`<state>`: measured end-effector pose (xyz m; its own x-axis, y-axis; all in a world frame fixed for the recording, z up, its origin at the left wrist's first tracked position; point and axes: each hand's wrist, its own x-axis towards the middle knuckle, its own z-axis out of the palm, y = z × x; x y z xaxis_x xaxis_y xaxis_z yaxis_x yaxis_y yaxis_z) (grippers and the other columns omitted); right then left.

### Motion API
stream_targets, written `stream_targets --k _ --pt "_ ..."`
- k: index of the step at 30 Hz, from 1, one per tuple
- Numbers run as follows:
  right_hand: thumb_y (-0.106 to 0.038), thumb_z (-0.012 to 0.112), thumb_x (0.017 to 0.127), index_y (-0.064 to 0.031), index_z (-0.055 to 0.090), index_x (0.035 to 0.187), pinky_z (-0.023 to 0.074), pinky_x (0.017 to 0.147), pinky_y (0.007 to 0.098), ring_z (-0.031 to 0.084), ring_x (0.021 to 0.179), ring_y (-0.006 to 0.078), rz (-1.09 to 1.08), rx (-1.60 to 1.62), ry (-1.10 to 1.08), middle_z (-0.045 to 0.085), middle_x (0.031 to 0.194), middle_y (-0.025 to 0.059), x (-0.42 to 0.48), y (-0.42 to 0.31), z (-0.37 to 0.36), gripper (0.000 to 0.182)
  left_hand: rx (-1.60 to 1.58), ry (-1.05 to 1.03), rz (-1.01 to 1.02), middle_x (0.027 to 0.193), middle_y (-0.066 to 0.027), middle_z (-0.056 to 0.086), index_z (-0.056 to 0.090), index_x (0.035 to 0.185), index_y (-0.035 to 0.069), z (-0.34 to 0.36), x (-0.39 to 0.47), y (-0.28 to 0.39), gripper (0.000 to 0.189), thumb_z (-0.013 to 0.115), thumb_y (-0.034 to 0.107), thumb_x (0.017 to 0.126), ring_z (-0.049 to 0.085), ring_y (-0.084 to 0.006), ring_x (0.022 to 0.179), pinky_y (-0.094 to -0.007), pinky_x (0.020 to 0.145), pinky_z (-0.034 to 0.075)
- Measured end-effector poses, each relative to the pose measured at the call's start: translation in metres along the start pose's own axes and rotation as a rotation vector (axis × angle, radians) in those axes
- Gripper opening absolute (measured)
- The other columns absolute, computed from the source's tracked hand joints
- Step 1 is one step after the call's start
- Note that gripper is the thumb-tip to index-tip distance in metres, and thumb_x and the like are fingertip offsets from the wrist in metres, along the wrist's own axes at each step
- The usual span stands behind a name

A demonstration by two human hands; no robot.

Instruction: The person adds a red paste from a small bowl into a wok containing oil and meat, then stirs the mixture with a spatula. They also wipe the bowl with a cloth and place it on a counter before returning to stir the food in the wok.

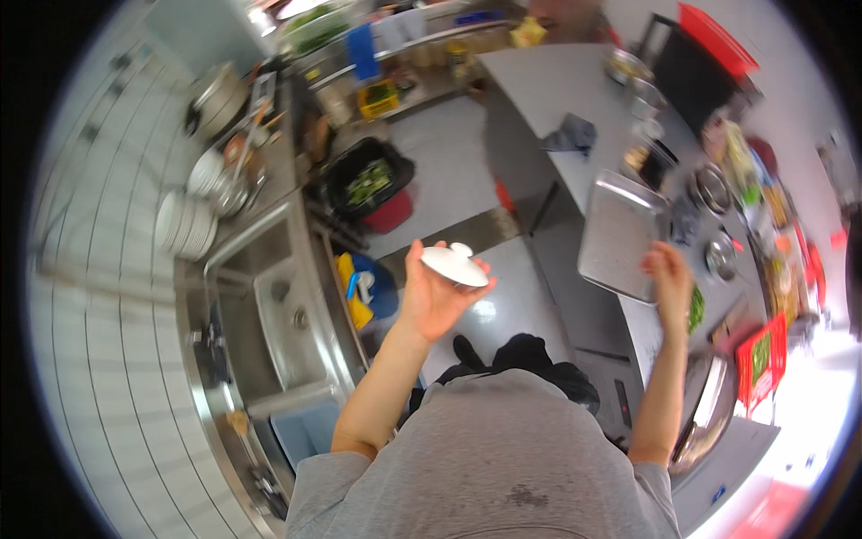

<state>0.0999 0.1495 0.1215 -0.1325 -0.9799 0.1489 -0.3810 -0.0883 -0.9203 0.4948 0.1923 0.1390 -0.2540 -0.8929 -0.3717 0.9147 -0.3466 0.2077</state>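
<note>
My left hand holds a white lid with a round knob, out over the floor between the sink and the counter. The lid is tilted, with its knob upward. On the other side, my right hand is above the near right corner of a rectangular metal tray lying on the counter. Its fingers are bent and blurred; whether they touch the tray or hold something cannot be told. Some green leaves show beside my right wrist.
At left are a metal sink and stacked white plates. A black-lined bin with greens stands on the floor. On the right-hand counter lie a grey cloth, metal bowls and a red basket.
</note>
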Motion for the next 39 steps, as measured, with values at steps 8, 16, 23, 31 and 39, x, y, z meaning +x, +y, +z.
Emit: stream_targets --k 8,16,23,31,39 --pt "-0.014 0.057 0.091 -0.0059 0.051 0.125 0.0480 0.071 0.0255 0.058 0.082 0.0091 0.155 0.251 -0.353 0.060 0.091 0.0032 0.014 -0.070 0.083 0.036 0.446 -0.023 -0.469 0.113 -0.0136 0.053 0.044 0.111 0.019 0.085 0.110 -0.069 0.036 0.054 0.046 0.090 0.056 -0.0327 0.102 -0.0579 0.089 0.046" --pt "-0.011 0.047 0.095 -0.0033 0.049 0.105 0.0450 0.069 0.0262 0.052 0.077 0.0095 0.137 0.281 0.097 0.057 0.086 0.0036 0.007 -0.022 0.038 0.013 0.911 -0.364 -0.847 0.123 -0.0114 0.049 0.027 0.141 0.022 0.129 0.184 -0.119 0.057 0.039 0.053 0.095 0.052 -0.0258 0.111 -0.0499 0.092 0.045" --pt "-0.011 0.038 0.096 -0.0048 0.052 0.095 0.0419 0.063 0.0207 0.050 0.070 0.0060 0.280 0.421 0.857 0.056 0.080 0.0006 -0.061 0.006 -0.026 0.015 2.310 -1.620 0.793 0.135 -0.0168 0.044 0.047 0.133 0.015 0.171 0.413 -0.182 0.065 0.058 -0.003 0.071 0.045 -0.0351 0.122 -0.0430 0.101 0.039" --pt "-0.016 0.040 0.097 -0.0072 0.053 0.093 0.0354 0.058 0.0180 0.042 0.066 0.0019 0.452 0.329 1.471 0.050 0.075 -0.0051 -0.116 -0.006 -0.016 0.016 2.300 -2.657 0.575 0.127 -0.0127 0.044 0.048 0.127 0.018 0.185 0.560 -0.271 0.065 0.066 0.004 0.066 0.037 -0.0311 0.127 -0.0483 0.109 0.024" --pt "-0.022 0.044 0.098 -0.0076 0.053 0.094 0.0352 0.057 0.0175 0.042 0.064 0.0013 0.418 0.434 1.710 0.050 0.075 -0.0057 -0.156 -0.007 -0.011 0.018 2.259 -2.107 0.444 0.119 -0.0147 0.048 0.039 0.124 0.002 0.223 0.549 -0.253 0.086 0.078 0.015 0.048 0.047 -0.0334 0.116 -0.0475 0.108 0.027"
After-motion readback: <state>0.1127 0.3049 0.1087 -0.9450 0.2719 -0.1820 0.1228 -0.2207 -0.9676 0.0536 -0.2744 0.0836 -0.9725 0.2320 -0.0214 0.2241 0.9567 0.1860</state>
